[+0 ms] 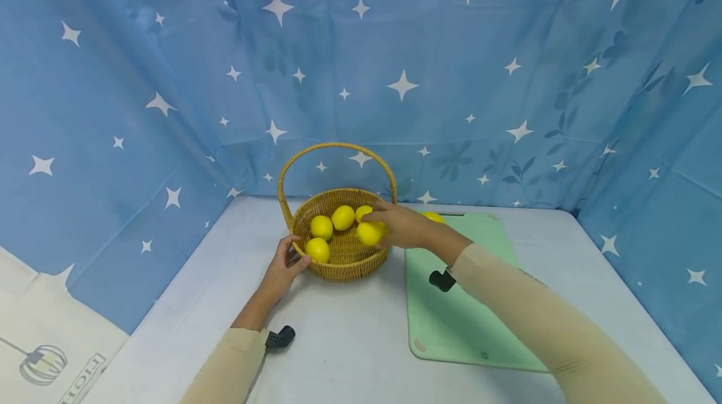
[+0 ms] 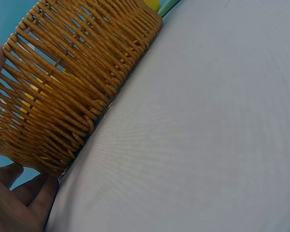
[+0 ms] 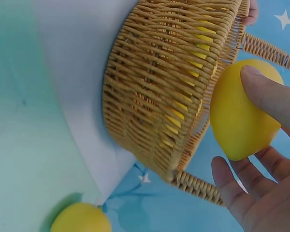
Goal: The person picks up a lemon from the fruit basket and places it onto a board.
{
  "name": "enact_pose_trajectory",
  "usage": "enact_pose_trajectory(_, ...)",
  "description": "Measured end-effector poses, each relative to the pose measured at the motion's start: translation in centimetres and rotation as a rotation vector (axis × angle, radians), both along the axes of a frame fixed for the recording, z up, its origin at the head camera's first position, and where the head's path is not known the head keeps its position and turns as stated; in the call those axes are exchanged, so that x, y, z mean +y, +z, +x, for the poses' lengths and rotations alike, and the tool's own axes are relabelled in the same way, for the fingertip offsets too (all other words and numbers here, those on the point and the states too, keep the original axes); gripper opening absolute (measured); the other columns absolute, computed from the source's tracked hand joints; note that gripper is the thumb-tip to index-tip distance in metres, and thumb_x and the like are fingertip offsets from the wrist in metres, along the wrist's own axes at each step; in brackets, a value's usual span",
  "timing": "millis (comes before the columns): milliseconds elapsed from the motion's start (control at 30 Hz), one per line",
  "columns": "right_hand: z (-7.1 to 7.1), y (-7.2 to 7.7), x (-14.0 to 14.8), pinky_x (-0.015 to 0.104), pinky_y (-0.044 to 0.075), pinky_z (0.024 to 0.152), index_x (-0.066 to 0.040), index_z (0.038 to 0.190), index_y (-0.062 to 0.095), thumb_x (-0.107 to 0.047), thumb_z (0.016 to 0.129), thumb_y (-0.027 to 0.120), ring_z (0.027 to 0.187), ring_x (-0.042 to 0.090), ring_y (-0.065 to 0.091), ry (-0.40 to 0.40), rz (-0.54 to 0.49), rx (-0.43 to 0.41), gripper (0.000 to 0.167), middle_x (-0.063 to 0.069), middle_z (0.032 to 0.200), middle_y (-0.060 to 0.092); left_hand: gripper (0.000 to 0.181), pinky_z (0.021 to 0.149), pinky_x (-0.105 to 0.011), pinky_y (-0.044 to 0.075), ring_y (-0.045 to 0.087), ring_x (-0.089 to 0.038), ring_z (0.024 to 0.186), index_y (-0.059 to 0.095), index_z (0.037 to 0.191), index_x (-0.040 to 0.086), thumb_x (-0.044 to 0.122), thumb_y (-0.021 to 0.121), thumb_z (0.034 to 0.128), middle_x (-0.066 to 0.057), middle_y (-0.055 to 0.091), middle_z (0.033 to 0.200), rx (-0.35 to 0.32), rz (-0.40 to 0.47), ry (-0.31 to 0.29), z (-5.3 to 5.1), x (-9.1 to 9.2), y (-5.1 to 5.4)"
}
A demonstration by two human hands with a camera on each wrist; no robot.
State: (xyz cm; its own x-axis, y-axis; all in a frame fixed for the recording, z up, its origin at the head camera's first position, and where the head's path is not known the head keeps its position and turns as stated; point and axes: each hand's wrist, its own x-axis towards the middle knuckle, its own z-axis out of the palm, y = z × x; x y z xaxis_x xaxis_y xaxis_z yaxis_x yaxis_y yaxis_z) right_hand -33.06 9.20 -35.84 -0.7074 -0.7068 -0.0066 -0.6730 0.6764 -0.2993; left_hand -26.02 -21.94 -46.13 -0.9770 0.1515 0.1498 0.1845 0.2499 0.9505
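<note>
A woven wicker basket [image 1: 344, 272] with a tall arched handle stands on the white table, several yellow lemons [image 1: 343, 218] lying inside. My right hand [image 1: 399, 225] holds another lemon [image 3: 244, 110] between thumb and fingers, above the basket's right rim. At the basket's left side, my left hand [image 1: 282, 264] grips the rim, thumb toward the front. From the left wrist view, the left fingers [image 2: 41, 195] touch the wicker wall low down near the tabletop. One more lemon [image 1: 433, 217] sits on the green cutting board, partly hidden behind the right hand and forearm.
The light green cutting board [image 1: 451, 322] lies right of the basket, partly under the right forearm. A blue curtain with white stars [image 1: 403, 84] hangs behind the table [image 1: 338, 341] and at both sides. Each wrist carries a small black camera [image 1: 280, 337].
</note>
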Motion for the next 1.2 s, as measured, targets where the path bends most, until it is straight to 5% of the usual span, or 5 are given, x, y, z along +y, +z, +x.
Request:
enact_pose_trajectory(200,0.5,0.7,1.7,0.044,0.045,0.101,-0.018,0.143,0.05,-0.023,0.084,0.079,0.13,0.03,0.043,0.003,-0.034,-0.001,0.066,0.007,0.146,0.039,0.06,0.112,-0.051,0.027,0.023,-0.043,0.141,0.027,0.142,0.002,0.018,0.063,0.0971,-0.025,0.011,0.157,0.017,0.006,-0.006,-0.3,0.0,-0.1)
enact_pose_trajectory(667,0.6,1.6,6.3,0.042,0.051,0.09,-0.019,0.14,0.055,-0.019,0.084,0.079,0.105,0.023,0.053,-0.037,-0.01,0.029,0.061,0.004,0.124,0.049,0.06,0.113,-0.049,0.027,0.021,-0.042,0.141,0.028,0.143,0.003,0.019,0.063,0.0971,-0.023,0.01,0.158,0.005,0.013,0.007,-0.1,-0.1,-0.2)
enact_pose_trajectory(1200,1.0,0.7,10.4,0.051,0.048,0.094,-0.014,0.139,0.054,-0.019,0.084,0.079,0.114,0.032,0.052,-0.065,-0.014,0.044,0.061,0.01,0.133,0.049,0.062,0.112,-0.047,0.03,0.023,-0.041,0.141,0.027,0.144,0.004,0.02,0.063,0.0971,-0.021,0.009,0.159,-0.016,-0.009,0.011,-0.3,-0.2,-0.5)
